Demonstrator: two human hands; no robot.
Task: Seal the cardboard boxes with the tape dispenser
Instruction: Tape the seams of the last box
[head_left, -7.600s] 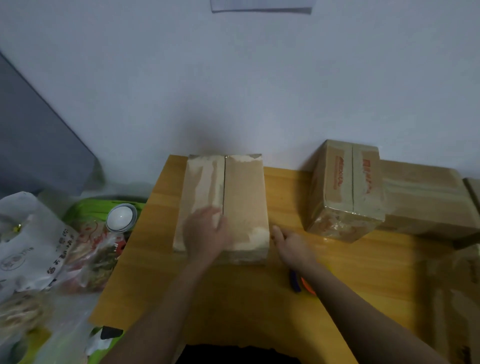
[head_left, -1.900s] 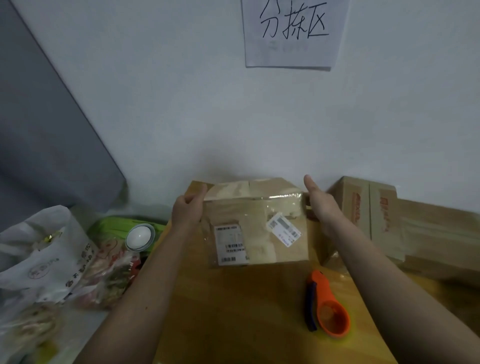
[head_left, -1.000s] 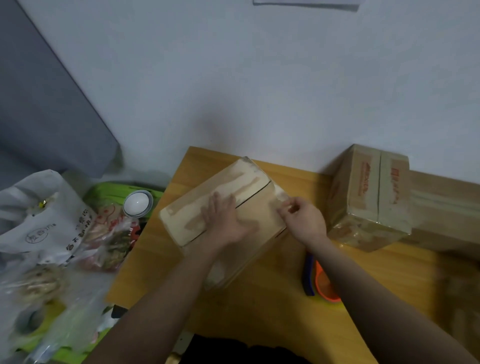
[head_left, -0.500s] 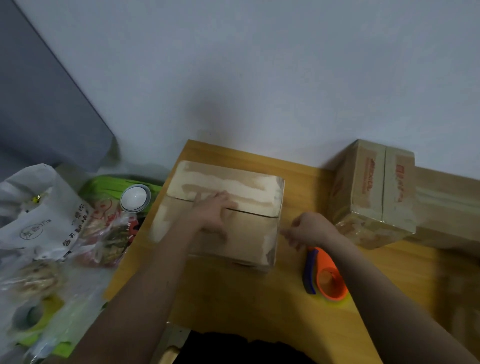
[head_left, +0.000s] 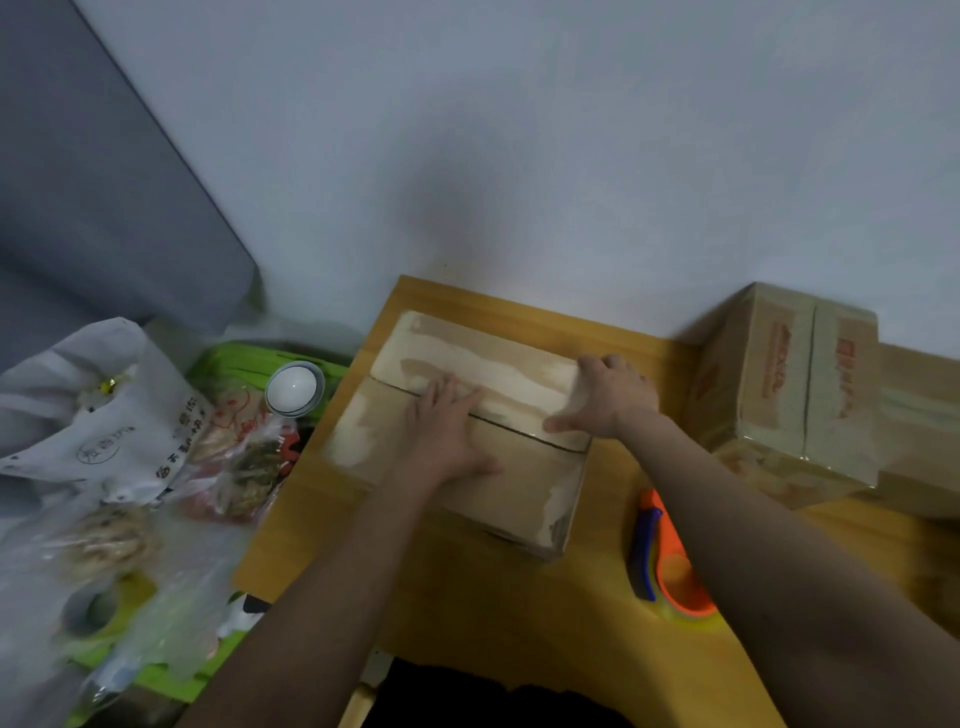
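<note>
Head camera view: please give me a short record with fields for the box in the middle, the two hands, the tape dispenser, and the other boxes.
box: middle box lies on the table, flaps closed, seam visible
left hand: left hand rests flat across the seam
right hand: right hand holds the box's right edge, fingers spread
tape dispenser: orange and blue tape dispenser lies on the table, right of the box, untouched
other boxes: taped boxes at the right, by the wall

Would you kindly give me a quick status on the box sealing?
Left hand flat on cardboard box, right hand pressing its far flap. Seam untaped. Tape dispenser idle on table, under right forearm. Nothing blocking.
</note>
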